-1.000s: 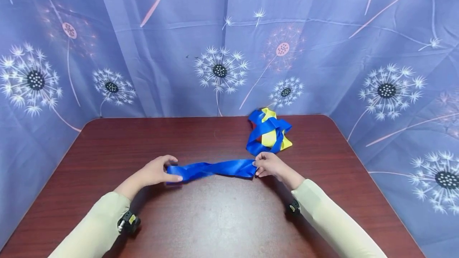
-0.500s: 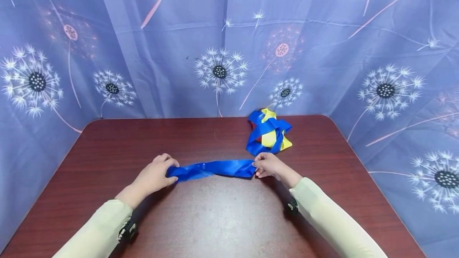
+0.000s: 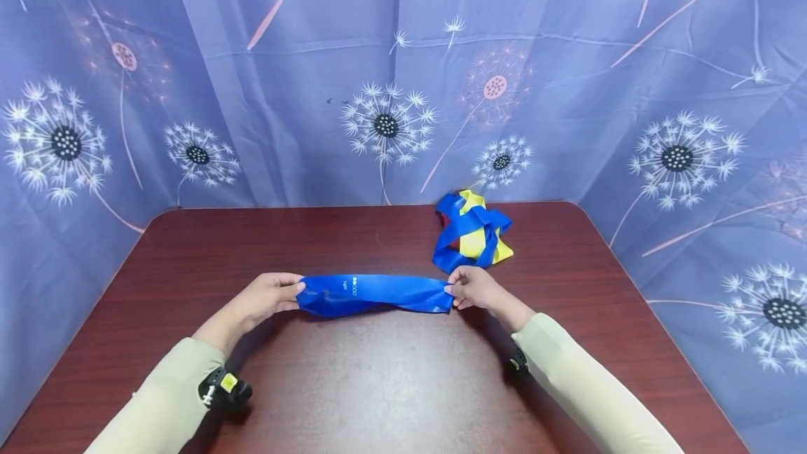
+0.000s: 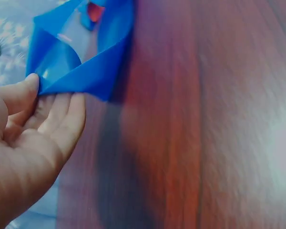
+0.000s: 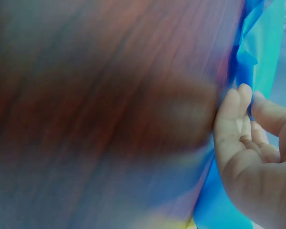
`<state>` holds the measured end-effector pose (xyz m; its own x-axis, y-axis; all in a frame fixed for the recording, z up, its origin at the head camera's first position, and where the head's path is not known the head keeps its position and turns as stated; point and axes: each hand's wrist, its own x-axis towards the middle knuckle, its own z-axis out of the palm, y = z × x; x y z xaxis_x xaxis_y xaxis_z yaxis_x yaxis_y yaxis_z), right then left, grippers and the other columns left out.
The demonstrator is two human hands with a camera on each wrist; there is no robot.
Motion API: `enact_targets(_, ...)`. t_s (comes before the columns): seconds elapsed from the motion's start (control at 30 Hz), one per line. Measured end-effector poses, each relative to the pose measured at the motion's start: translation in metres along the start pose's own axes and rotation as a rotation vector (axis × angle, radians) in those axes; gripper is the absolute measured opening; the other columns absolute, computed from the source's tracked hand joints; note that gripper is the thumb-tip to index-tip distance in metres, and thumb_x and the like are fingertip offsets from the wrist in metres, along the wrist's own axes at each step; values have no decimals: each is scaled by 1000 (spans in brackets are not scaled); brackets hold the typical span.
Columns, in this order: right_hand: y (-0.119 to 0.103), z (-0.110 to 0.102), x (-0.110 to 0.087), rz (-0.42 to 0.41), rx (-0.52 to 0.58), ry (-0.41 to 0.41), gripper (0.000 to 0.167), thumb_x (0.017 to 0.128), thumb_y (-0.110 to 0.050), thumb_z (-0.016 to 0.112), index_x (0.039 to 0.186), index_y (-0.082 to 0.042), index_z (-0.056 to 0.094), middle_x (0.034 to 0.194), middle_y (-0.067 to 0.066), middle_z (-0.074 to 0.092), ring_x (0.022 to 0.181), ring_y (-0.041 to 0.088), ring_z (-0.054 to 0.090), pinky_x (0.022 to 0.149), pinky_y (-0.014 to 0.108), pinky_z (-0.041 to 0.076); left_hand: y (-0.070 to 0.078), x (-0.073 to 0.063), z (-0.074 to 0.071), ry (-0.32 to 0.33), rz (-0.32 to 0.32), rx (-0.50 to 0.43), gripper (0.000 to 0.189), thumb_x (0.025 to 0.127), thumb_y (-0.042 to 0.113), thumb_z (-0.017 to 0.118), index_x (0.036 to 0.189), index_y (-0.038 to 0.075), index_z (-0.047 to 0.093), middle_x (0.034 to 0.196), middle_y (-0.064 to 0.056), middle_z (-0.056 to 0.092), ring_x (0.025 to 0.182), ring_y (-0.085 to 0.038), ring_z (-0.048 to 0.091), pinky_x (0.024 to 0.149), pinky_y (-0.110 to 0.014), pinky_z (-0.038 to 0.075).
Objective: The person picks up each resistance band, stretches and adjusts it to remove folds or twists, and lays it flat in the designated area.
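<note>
A blue resistance band [image 3: 378,289] with small white print is stretched sideways between both hands, over the middle of the table. My left hand [image 3: 267,298] pinches its left end between thumb and fingers. In the left wrist view the band [image 4: 81,71] forms an open loop, and the thumb of my left hand [image 4: 38,129] presses on its edge. At the other end my right hand [image 3: 476,293] pinches the band. The right wrist view shows the fingertips of my right hand [image 5: 250,138] closed on the band's edge.
Beyond my right hand lies a loose pile of blue and yellow bands [image 3: 473,233], with a bit of red showing. The dark red wooden table [image 3: 391,384] meets a blue dandelion-print curtain [image 3: 284,111] at its back edge.
My left hand has shifted its hold on the band's left end and now pinches the edge. The band has untwisted and flattened, its print now showing plainly. My right hand stays nearly still.
</note>
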<state>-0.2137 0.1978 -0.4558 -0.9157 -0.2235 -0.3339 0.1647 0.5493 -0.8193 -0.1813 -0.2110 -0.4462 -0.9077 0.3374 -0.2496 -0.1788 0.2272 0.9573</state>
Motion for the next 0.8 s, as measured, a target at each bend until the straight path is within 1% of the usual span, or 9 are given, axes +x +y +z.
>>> enact_targets(0.07, 1, -1, 0, -18, -22, 21, 9, 100, -5, 61, 96, 2, 58, 76, 3, 59, 65, 13, 60, 66, 28, 62, 1, 1, -3, -66, -14, -83, 36, 106, 7, 49, 131, -18, 52, 97, 14, 69, 91, 2, 66, 89, -21, 57)
enact_targets(0.1, 1, -2, 0, -27, -32, 32, 8, 100, -4, 61, 96, 2, 58, 76, 4, 59, 66, 13, 60, 66, 29, 62, 2, 1, -3, -88, -16, -99, 34, 106, 7, 47, 131, -15, 52, 98, 15, 68, 93, 2, 66, 90, -22, 57)
enact_targets(0.17, 2, -3, 0, -48, -46, 47, 7, 100, -3, 61, 97, 3, 57, 77, 5, 59, 67, 14, 59, 67, 30, 62, 3, 1, -4, -108, -22, -103, 29, 106, 8, 46, 129, -9, 56, 100, 14, 67, 95, 1, 65, 92, -23, 56)
enact_targets(0.27, 3, -6, 0, -55, -58, 62, 7, 100, -3, 61, 99, 4, 58, 80, 7, 61, 69, 15, 59, 70, 32, 63, 3, 4, -2, -96, -25, -59, 25, 104, 7, 47, 120, -4, 61, 100, 11, 65, 95, -2, 62, 91, -25, 55)
enact_targets(0.37, 3, -10, 0, -46, -68, 57, 11, 100, -6, 62, 102, 5, 60, 85, 8, 63, 73, 15, 60, 73, 34, 63, 2, 6, 2, -55, -18, 31, 21, 100, 9, 50, 111, -3, 64, 98, 9, 62, 95, -4, 59, 90, -24, 54)
enact_targets(0.43, 1, -11, 0, -30, -65, 41, 13, 99, -8, 64, 103, 4, 62, 86, 8, 63, 74, 16, 61, 75, 33, 63, 3, 8, 5, -18, -10, 111, 19, 100, 14, 55, 102, -2, 65, 93, 9, 61, 92, -5, 57, 88, -23, 52)
enact_targets(0.57, -2, -13, -2, -6, -60, -28, 17, 99, -14, 67, 103, 2, 63, 81, 2, 59, 73, 14, 58, 73, 28, 61, 3, 11, 8, 77, 6, 292, 25, 98, 25, 65, 88, 3, 66, 79, 7, 57, 82, -10, 52, 76, -26, 45)
enact_targets(0.67, -4, -14, -3, -3, -62, -78, 19, 98, -18, 68, 99, 0, 64, 76, -2, 55, 70, 13, 55, 70, 24, 57, 4, 10, 8, 127, 13, 415, 25, 98, 27, 67, 87, 4, 68, 78, 4, 56, 79, -14, 48, 71, -29, 38)
enact_targets(0.8, -5, -13, -1, -24, -97, -115, 22, 99, -25, 67, 90, -5, 63, 74, -2, 53, 71, 13, 54, 69, 24, 52, 5, 9, 7, 126, 49, 546, 19, 99, 22, 65, 98, 4, 73, 91, -6, 68, 86, -17, 54, 77, -32, 44)
